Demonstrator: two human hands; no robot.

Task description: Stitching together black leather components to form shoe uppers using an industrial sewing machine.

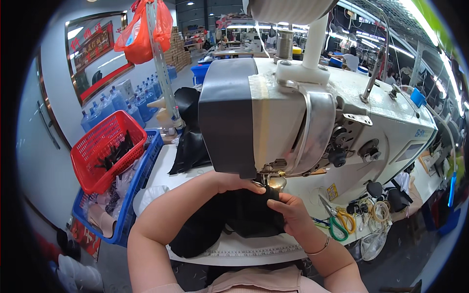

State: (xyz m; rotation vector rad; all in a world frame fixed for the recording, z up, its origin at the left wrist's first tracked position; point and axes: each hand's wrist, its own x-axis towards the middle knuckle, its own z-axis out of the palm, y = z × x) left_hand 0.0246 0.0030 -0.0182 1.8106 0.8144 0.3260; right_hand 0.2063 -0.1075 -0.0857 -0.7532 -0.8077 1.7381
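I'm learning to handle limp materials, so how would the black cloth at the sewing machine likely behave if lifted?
The black cloth is probably floppy, since it lies loosely spread over the white table. It also seems fairly light: the right hand appears to pinch its edge with just thumb and fingers.

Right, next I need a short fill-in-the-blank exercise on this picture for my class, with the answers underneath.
1. The left hand and right hand both touch material coloured ____.
2. The red basket rests on a lower basket coloured ____.
3. The bracelet is on the person's ____ wrist.
4. The sewing machine stands on a table coloured ____.

Missing words: black; blue; right; white.
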